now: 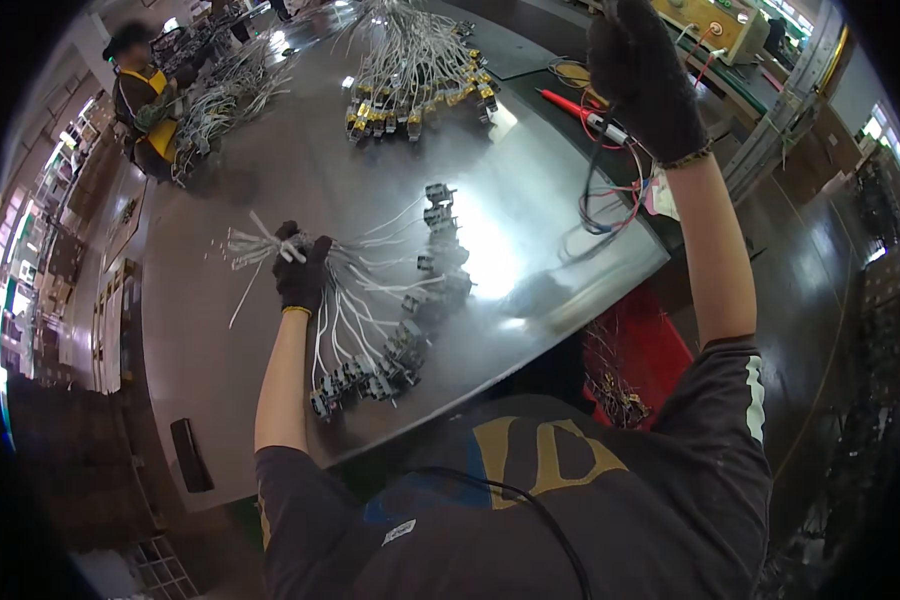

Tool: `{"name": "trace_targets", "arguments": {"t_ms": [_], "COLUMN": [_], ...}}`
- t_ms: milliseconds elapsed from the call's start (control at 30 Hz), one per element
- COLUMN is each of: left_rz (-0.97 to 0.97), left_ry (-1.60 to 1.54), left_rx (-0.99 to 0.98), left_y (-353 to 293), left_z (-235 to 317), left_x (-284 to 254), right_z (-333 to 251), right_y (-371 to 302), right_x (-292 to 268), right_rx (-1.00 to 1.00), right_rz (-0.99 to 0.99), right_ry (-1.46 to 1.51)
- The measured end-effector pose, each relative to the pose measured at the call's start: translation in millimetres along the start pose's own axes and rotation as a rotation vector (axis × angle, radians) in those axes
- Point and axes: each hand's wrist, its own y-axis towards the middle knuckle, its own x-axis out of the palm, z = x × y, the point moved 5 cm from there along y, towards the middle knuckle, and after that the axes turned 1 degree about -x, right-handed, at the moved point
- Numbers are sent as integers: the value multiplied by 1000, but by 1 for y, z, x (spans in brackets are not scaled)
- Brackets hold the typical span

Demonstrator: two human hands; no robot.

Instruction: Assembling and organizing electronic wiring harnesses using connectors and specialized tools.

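Note:
In a dark glove, my left hand [303,265] is closed round a bundle of white wires [355,290] above the metal tabletop. Loose wire ends [255,247] stick out on the hand's left side. To the right, the wires fan out to small dark grey motor-like parts [370,375], which lie in a curved row on the table. My right hand [650,85], gloved too, is raised at the upper right beside a red pen-like probe [568,104] with cables. Its fingers run up to the picture's edge, and whether they hold anything is hidden.
Another bundle of white wires with yellow-and-black parts [420,105] lies at the far side. More wires [220,100] are heaped far left, near a person in a yellow apron [155,110]. A black bar [190,455] rests near left; a red bin [660,345] stands below the table's edge.

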Motion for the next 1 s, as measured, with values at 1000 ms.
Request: {"name": "trace_targets", "arguments": {"t_ms": [1000], "left_rz": [-850], "left_ry": [365], "left_rx": [571], "left_y": [53], "left_z": [64], "left_x": [92], "right_z": [189], "right_y": [-137], "right_x": [58], "right_rx": [212], "right_rz": [4], "right_ry": [-1035]}}
